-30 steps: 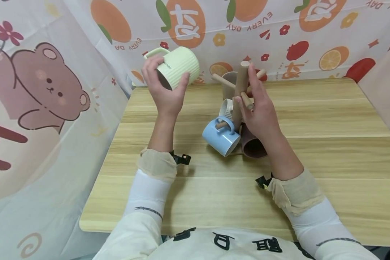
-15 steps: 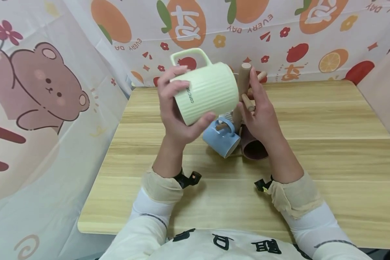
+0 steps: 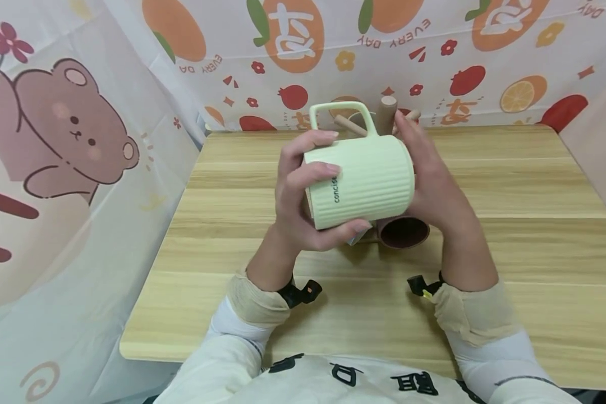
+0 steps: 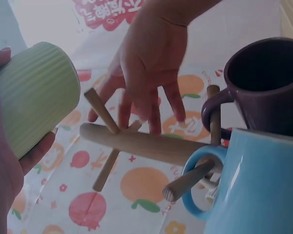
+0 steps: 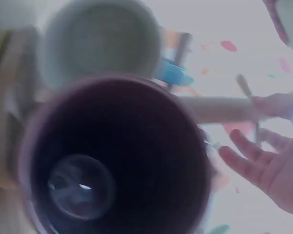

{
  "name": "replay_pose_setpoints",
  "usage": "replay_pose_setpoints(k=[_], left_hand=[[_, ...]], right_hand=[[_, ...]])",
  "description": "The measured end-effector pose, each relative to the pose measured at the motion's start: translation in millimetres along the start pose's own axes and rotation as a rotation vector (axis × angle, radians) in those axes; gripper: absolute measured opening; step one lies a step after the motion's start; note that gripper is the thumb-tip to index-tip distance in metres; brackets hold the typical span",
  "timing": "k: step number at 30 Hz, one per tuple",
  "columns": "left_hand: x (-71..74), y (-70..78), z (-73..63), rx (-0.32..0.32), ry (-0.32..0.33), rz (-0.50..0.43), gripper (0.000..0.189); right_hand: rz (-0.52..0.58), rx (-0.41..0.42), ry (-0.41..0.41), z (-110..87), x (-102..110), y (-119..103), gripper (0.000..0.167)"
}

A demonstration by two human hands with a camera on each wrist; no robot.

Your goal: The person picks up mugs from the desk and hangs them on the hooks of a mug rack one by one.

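Note:
My left hand [image 3: 303, 196] grips a pale green ribbed mug [image 3: 368, 179] around its body near the rim, handle upward, in front of the wooden mug tree. Most of the tree is hidden behind that mug in the head view; its post top [image 3: 386, 106] shows. In the left wrist view, my right hand [image 4: 154, 63] has its fingers spread beside the post [image 4: 161, 147], near bare pegs. A blue mug [image 4: 259, 190] hangs by its handle on a peg, and a dark purple mug [image 4: 273, 105] hangs on another. The right wrist view is blurred.
A pale mug [image 5: 102, 44] shows beyond the purple mug in the right wrist view. The tree stands on a wood-grain table [image 3: 222, 235], with a fruit-print cloth [image 3: 207, 33] hanging behind and a bear-print cloth [image 3: 76, 224] at the left.
My left hand has carried the green mug rightward to the front of the tree, turning it so its handle points up. My right hand has shifted slightly right, its fingers spreading beside the post.

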State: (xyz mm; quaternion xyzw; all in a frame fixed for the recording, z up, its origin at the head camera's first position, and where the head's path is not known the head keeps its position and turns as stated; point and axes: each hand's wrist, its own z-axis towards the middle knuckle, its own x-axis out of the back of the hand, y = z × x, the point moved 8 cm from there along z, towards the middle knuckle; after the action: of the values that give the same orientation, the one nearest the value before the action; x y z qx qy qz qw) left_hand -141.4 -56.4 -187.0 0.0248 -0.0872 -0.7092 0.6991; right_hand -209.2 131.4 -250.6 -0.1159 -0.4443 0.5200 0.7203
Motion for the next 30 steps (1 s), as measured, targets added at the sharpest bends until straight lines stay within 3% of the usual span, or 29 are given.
replay_pose_setpoints(k=[2,5,8,10,14,20,25,30], left_hand=[[-4.4,2.9,-0.7,-0.015,-0.022,-0.002,0.053],[-9.8,7.4,-1.2,-0.044,-0.043,-0.008,0.052],[-14.2,11.3,-1.8,-0.065,-0.063,-0.024,0.051],[-16.7,14.0,-2.8,-0.075,-0.078,-0.034,0.051],[-20.7,18.3,-5.8,-0.085,-0.096,-0.056,0.053],[-29.4,22.9,-12.3,-0.128,-0.128,-0.075,0.053],[-37.7,22.3,-16.6,-0.117,-0.179,-0.098,0.054],[-46.0,17.4,-18.2,-0.062,-0.246,-0.124,0.060]], right_hand=[[-0.039,0.036,0.029,-4.6,13,-6,0.094],[-0.039,0.084,0.172,-12.6,36,-17,0.064],[0.078,0.119,0.327,-20.9,53,-26,0.038],[0.201,0.153,0.353,-24.8,57,-32,0.043],[0.433,0.230,0.166,-26.2,47,-45,0.071],[0.633,0.275,-0.142,-30.3,29,-58,0.085],[0.705,0.230,-0.289,-33.9,22,-60,0.096],[0.671,0.186,-0.336,-34.6,24,-56,0.097]])
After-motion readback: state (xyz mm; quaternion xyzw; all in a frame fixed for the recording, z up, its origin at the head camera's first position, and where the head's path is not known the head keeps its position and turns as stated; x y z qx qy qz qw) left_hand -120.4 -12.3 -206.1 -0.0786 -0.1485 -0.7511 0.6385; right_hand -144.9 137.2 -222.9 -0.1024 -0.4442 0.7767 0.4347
